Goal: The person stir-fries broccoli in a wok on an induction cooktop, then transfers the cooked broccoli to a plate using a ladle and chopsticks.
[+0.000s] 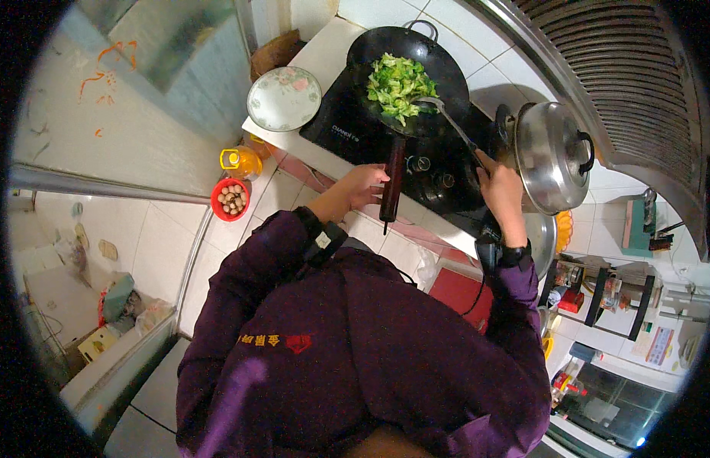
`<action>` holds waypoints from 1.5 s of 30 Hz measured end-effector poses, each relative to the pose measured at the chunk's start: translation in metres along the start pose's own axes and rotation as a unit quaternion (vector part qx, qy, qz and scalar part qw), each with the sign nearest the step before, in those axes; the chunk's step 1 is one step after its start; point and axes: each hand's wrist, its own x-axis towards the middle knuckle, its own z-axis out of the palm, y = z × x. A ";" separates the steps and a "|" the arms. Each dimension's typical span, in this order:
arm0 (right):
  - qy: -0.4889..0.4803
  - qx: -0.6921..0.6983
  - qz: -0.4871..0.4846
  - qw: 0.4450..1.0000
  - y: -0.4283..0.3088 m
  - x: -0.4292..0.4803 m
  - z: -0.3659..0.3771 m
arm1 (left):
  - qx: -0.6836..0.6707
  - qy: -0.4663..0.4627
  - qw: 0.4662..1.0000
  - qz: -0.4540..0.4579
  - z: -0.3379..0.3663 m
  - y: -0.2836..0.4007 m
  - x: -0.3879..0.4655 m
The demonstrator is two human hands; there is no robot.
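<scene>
Chopped green leafy vegetables lie in a black wok on the black stove. My right hand grips the handle of a metal spatula, its blade at the right edge of the vegetables. The wok's dark reddish-brown handle points toward me. My left hand is at the left side of that handle, thumb and fingers apart, fingertips touching it or very close. No fingers show on the handle's right side.
A floral plate sits left of the stove; a lidded steel pot stands at right. On the floor at left are an oil bottle and a red bowl of eggs or similar round things. A range hood overhangs the right side.
</scene>
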 end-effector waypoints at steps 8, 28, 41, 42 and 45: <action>-0.047 0.089 -0.032 0.994 -0.015 0.002 0.009 | 0.012 -0.026 0.999 0.020 -0.004 -0.002 -0.001; -0.018 0.071 -0.056 0.996 -0.022 0.034 0.036 | -0.086 0.086 0.993 0.013 -0.019 0.014 -0.016; -0.015 0.265 -0.016 0.964 -0.043 0.024 0.031 | -0.074 0.055 0.996 0.017 -0.029 0.015 -0.017; -0.027 0.256 -0.004 0.966 -0.044 0.024 0.032 | -0.072 0.061 0.995 0.016 -0.028 0.015 -0.018; -0.058 0.246 0.053 0.966 -0.040 0.026 0.040 | -0.069 0.082 0.994 0.017 -0.028 0.015 -0.022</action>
